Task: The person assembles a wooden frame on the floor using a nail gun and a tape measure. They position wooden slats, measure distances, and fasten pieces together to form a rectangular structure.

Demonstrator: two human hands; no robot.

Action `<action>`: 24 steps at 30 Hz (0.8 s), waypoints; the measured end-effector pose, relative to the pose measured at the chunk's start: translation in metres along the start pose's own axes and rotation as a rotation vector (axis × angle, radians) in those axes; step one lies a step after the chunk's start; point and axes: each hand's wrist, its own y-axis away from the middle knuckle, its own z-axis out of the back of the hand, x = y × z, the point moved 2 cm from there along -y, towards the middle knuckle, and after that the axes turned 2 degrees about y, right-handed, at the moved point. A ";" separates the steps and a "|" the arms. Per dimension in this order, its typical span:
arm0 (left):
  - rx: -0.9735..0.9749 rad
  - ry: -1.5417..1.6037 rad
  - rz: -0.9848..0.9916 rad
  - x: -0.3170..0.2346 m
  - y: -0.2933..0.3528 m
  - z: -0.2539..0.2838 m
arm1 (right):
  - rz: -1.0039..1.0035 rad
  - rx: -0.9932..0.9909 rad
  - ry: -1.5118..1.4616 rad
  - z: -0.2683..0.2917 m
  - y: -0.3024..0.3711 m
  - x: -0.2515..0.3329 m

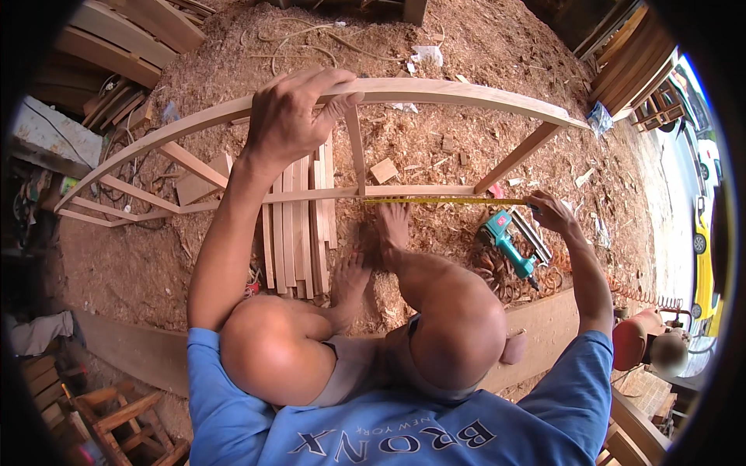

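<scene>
The arched wooden frame (356,147) looks mostly put together: its curved upper rail (458,93) and lower rail (420,189) are already bridged by several struts, including a slanting strut (519,157) at the frame's right end. The wide gap between that strut and the frame's middle one has no crosspiece, and this stretch seems to be under measurement; any fastening there remains undone.

The left hand (299,116) is closed around the frame's upper rail. The right hand (552,212) grips a yellow tape measure (443,201), drawn just below the frame's lower rail from near the middle strut; whether its case sits in the palm is unclear.

Below the frame's right end lies a teal nail gun (505,241), its magazine's contents hidden. Wooden strips (295,233) pass beneath the frame's lower rail.
</scene>
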 end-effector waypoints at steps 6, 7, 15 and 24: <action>0.043 -0.044 0.014 0.002 0.003 0.000 | 0.180 -0.134 -0.006 0.012 -0.003 -0.021; 0.050 -0.055 0.022 0.002 0.004 0.000 | 0.123 -0.107 0.016 0.012 -0.002 -0.027; 0.090 -0.100 0.021 0.003 0.004 -0.003 | 0.026 -0.075 -0.021 0.011 -0.009 -0.039; 0.103 -0.054 0.077 -0.003 0.001 0.002 | 0.020 -0.090 -0.047 -0.007 -0.021 -0.032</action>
